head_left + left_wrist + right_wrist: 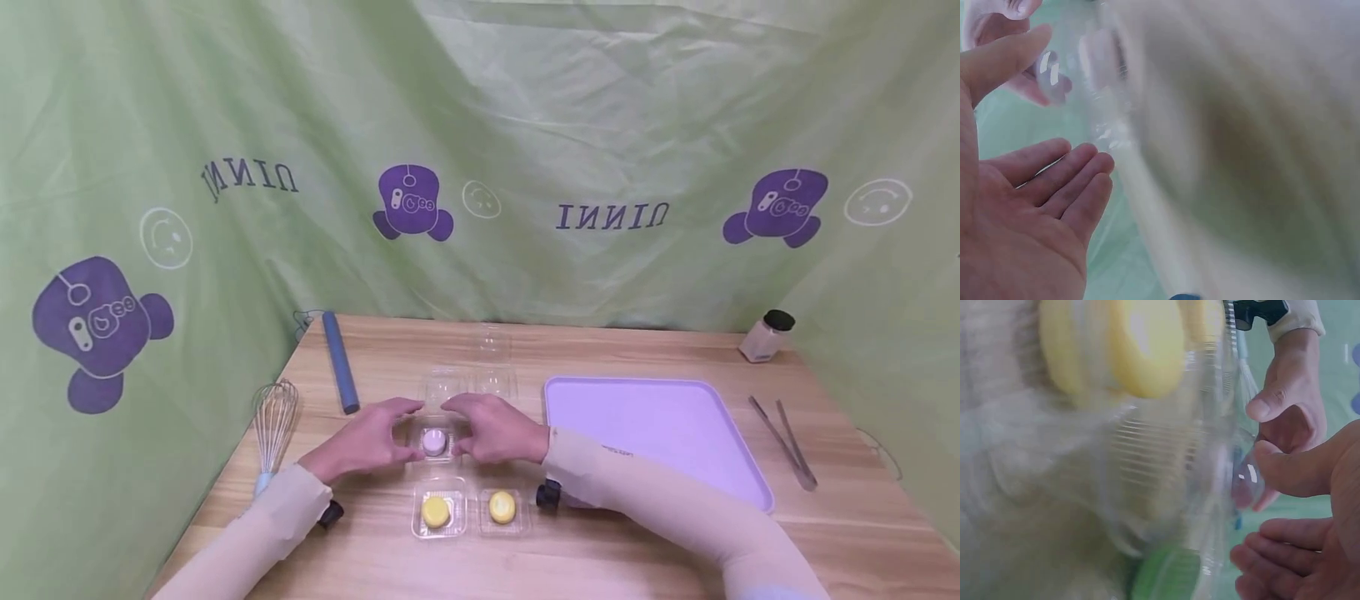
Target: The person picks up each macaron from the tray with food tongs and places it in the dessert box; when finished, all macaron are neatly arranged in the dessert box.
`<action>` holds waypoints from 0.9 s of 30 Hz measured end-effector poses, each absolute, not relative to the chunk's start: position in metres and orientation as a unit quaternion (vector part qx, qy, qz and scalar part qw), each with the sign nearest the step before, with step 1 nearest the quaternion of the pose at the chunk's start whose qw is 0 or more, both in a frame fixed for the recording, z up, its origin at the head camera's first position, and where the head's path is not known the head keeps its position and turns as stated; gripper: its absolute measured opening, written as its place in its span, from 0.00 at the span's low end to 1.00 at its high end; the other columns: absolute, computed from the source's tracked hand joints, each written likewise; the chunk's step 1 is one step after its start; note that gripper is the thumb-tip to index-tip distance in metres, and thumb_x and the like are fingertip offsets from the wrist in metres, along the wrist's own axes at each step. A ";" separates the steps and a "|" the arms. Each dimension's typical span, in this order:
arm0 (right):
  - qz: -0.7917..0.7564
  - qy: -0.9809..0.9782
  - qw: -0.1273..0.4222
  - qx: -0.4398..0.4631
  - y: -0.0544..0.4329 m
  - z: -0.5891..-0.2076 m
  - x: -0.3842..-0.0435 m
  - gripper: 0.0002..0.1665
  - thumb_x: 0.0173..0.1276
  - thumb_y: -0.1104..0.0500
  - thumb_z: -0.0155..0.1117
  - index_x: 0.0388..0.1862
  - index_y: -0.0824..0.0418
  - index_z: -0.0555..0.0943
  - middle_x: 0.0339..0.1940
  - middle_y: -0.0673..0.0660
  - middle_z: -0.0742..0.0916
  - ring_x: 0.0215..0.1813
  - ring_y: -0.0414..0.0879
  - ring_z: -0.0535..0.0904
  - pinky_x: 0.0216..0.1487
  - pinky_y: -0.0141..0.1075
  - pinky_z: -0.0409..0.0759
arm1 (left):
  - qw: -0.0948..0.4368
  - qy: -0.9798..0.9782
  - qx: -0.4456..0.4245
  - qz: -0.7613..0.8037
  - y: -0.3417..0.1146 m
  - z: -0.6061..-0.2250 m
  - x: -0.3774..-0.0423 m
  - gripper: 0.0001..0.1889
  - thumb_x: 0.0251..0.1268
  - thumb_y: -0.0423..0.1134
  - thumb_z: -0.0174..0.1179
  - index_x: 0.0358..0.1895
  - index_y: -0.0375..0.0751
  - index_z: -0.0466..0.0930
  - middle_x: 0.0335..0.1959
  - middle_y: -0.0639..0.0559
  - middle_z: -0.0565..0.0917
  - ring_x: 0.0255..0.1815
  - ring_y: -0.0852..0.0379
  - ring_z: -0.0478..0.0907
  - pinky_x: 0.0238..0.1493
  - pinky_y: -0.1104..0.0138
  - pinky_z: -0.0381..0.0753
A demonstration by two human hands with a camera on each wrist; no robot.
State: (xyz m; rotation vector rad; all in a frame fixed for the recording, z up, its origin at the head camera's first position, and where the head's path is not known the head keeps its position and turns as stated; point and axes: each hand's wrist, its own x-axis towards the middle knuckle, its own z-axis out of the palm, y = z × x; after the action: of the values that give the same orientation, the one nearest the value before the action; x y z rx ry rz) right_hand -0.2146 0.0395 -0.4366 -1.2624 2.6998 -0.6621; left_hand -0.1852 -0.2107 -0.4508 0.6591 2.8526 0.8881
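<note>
A purple macaron (434, 442) sits in a clear plastic box (424, 457) whose see-through lid (444, 385) stands raised behind it. On the box's left side is my left hand (367, 437), thumb and fingers spread apart. My right hand (498, 429) mirrors it on the right, fingers extended near the lid's edge. Neither hand grips anything. Closer to me, a yellow macaron (435, 512) and a second yellow macaron (502, 507) sit in their own clear boxes. A green macaron (1169, 575) shows in the right wrist view; my right hand hides it in the head view.
A lilac tray (637, 417) lies at right, with metal tongs (787, 446) and a black-capped jar (767, 336) beyond. At left lie a whisk (274, 425) and a blue rolling stick (341, 362). More clear lids (492, 381) stand behind the right hand.
</note>
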 end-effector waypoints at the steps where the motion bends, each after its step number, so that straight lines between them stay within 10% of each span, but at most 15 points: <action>1: -0.230 0.883 0.045 -0.406 0.040 -0.434 -0.215 0.41 0.59 0.54 0.77 0.71 0.60 0.73 0.69 0.57 0.81 0.70 0.53 0.78 0.74 0.46 0.76 | 0.033 0.931 0.212 0.296 -0.212 -0.447 -0.186 0.43 0.51 0.50 0.77 0.70 0.35 0.72 0.67 0.39 0.79 0.67 0.38 0.77 0.70 0.42 0.76; 16: -0.587 0.754 -0.007 -0.294 0.080 -0.387 -0.297 0.53 0.58 0.74 0.71 0.80 0.60 0.58 0.81 0.59 0.67 0.80 0.55 0.64 0.83 0.51 0.63 | 0.005 0.842 0.196 0.503 -0.220 -0.373 -0.271 0.52 0.54 0.43 0.76 0.80 0.44 0.54 0.80 0.42 0.63 0.81 0.41 0.58 0.84 0.45 0.55; 27: -0.619 0.754 0.111 -0.189 0.119 -0.429 -0.371 0.53 0.60 0.78 0.64 0.81 0.63 0.53 0.83 0.65 0.61 0.80 0.67 0.60 0.81 0.57 0.64 | 0.072 0.861 0.205 0.460 -0.185 -0.403 -0.344 0.44 0.57 0.36 0.72 0.76 0.30 0.58 0.76 0.32 0.66 0.77 0.35 0.64 0.81 0.44 0.61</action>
State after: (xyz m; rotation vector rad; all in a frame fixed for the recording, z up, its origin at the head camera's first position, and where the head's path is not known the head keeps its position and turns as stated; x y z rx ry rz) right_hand -0.3712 0.1189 -0.4289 -0.5539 2.2138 -1.8189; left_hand -0.3445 -0.1845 -0.4030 0.6151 2.5876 1.3824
